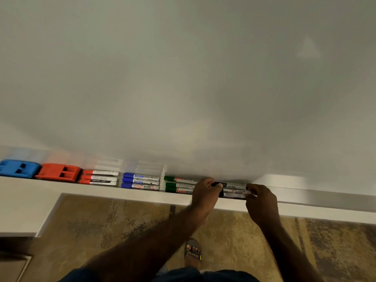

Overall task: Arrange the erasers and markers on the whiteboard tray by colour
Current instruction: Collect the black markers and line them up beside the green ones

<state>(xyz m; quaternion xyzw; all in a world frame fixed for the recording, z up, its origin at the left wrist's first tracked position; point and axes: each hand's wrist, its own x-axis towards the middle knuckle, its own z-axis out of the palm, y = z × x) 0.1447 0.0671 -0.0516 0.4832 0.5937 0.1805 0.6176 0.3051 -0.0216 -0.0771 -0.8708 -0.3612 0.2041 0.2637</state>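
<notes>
Down at the bottom of my view I see a foot in a sandal (192,252) on the patterned floor (122,224), and both forearms reaching up and away from me to the tray (142,195) under the whiteboard (183,78).

From my seat the left hand (205,195) has its fingers curled over the cap ends of the black markers (234,190), thumb and finger pinching the top one. At the other end, the right hand (261,202) pinches the tail ends of the same bundle with its fingertips. These markers lie lengthwise in the tray, stacked close together between the two hands.

Just left of them I count three green markers (179,185), caps pointing left, their right ends hidden behind the left hand. Next come three blue markers (140,181), then three red markers (99,177), each group lying in a tight set. Beyond those sits the red eraser (59,173), and touching its left side the blue eraser (19,168) at the frame edge.
</notes>
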